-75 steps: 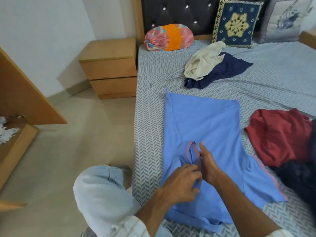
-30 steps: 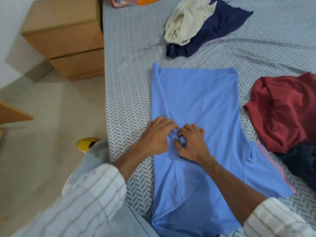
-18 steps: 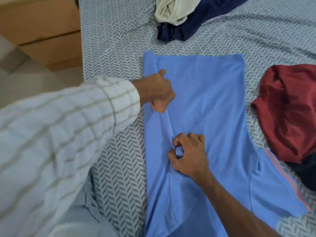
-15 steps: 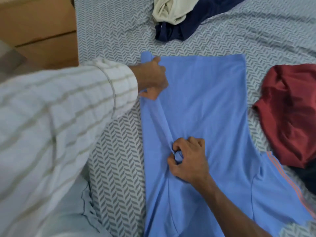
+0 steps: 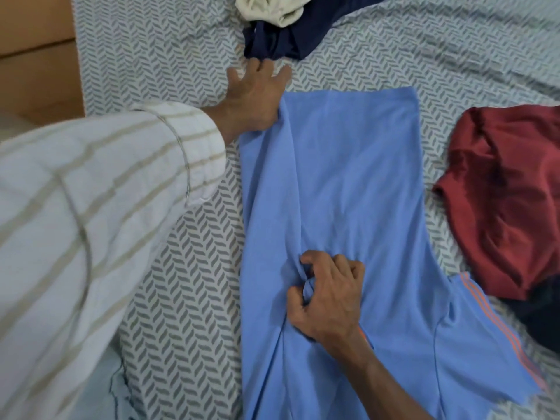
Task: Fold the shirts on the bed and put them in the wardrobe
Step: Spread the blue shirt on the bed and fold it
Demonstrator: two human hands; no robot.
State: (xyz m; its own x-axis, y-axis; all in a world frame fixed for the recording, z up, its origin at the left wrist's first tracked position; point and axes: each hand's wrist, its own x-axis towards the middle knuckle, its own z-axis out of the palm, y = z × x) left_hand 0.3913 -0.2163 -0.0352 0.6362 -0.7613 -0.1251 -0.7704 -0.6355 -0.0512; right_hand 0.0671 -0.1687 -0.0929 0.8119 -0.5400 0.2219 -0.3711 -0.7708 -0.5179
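Observation:
A light blue shirt point(image 5: 357, 183) with orange sleeve stripes lies spread on the bed point(image 5: 169, 286), its left side folded inward along a long crease. My right hand point(image 5: 328, 295) pinches a bunch of the blue fabric on that crease near the shirt's middle. My left hand point(image 5: 257, 92) lies at the shirt's far left corner with fingers spread flat over the sheet, its heel against the fabric edge. A crumpled maroon shirt point(image 5: 509, 192) lies to the right. A cream shirt point(image 5: 269, 7) lies on a navy shirt point(image 5: 291, 37) at the far side.
A wooden bedside cabinet point(image 5: 36, 56) stands past the bed's left edge. A dark garment point(image 5: 539, 313) lies under the maroon shirt at the right. My striped left sleeve point(image 5: 91, 225) fills the left foreground.
My left hand slid up the crease from the shirt's middle to its far left corner and opened flat. My right hand has kept its pinch on the crease. The camera leaned closer.

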